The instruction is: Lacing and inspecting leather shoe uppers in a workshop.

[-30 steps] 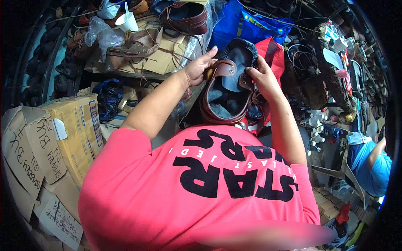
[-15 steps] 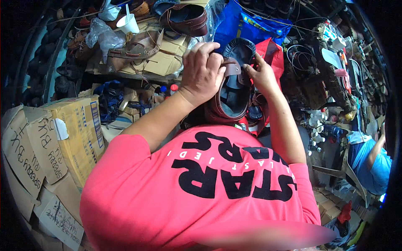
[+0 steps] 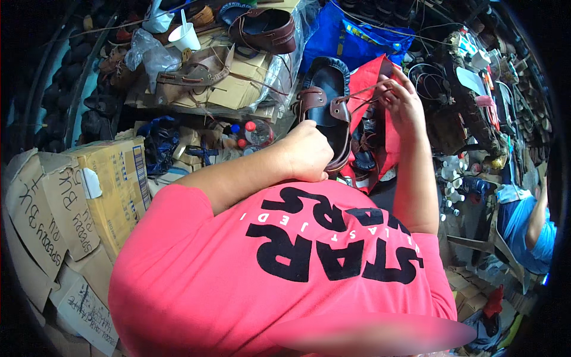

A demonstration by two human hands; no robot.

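A dark brown leather boat shoe (image 3: 321, 110) points away from me, its gathered dark toe at the far end. My left hand (image 3: 306, 153) is closed on the shoe's near left side; its fingertips are hidden. From the eyelet flap on the shoe's right side, a thin brown lace (image 3: 363, 95) runs to my right hand (image 3: 402, 100). The fingers of that hand are bent and closed on the lace, to the right of the shoe. Beneath and beside the shoe, a red bag (image 3: 391, 134) stands open with dark shoes inside.
Ahead on the left, a cardboard-covered table (image 3: 235, 89) carries two brown shoes and a white cup (image 3: 184, 37). A blue bag (image 3: 357, 44) lies beyond my hands. Cardboard boxes (image 3: 110, 190) stand at the left. Another person in blue (image 3: 523, 223) is at the far right.
My left hand has moved from the shoe's upper left down to its near end. My right hand has left the shoe's side and drawn the lace out to the right.
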